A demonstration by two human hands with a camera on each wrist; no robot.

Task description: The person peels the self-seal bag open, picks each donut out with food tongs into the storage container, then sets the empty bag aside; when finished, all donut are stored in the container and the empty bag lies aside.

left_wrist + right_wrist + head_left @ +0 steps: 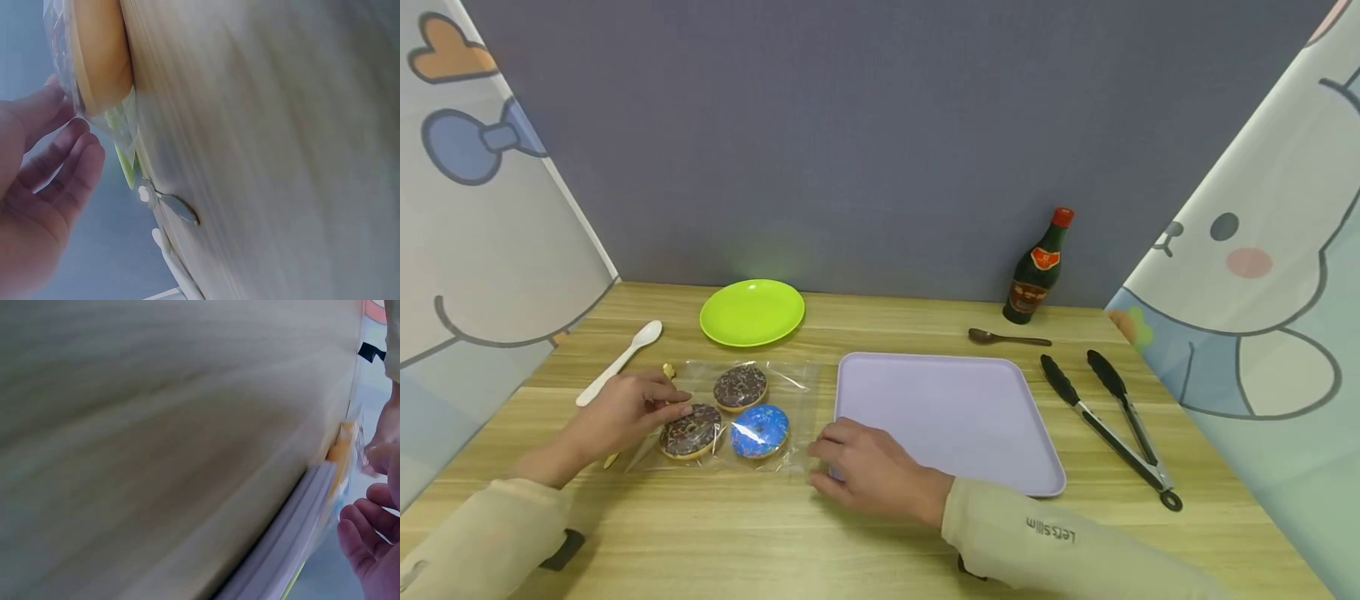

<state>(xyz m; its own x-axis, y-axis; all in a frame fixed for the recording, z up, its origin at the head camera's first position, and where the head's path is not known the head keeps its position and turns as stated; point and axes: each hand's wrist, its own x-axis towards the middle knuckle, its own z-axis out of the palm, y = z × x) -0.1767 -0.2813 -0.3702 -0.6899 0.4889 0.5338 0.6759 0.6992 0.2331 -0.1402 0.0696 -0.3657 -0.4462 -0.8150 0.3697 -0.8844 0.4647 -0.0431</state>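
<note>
A clear plastic bag (801,400) lies flat on the table with three toy donuts inside. Two are brown with sprinkles, a front-left donut (691,433) and a rear donut (741,387); a blue donut (760,432) is in front on the right. My left hand (628,408) is at the bag's left side, thumb and index fingertips over the edge of the front-left donut; the left wrist view has them right at the film. My right hand (876,467) hovers loosely bent over the left front corner of the lilac tray (940,417), fingertips near the bag's right edge.
A lime plate (752,313) stands behind the bag. Leftward are a white spoon (621,362) and a small gold spoon (180,208), partly under my left hand. A dark bottle (1037,271), a brown spoon (1007,338) and black-tipped tongs (1108,425) are on the right.
</note>
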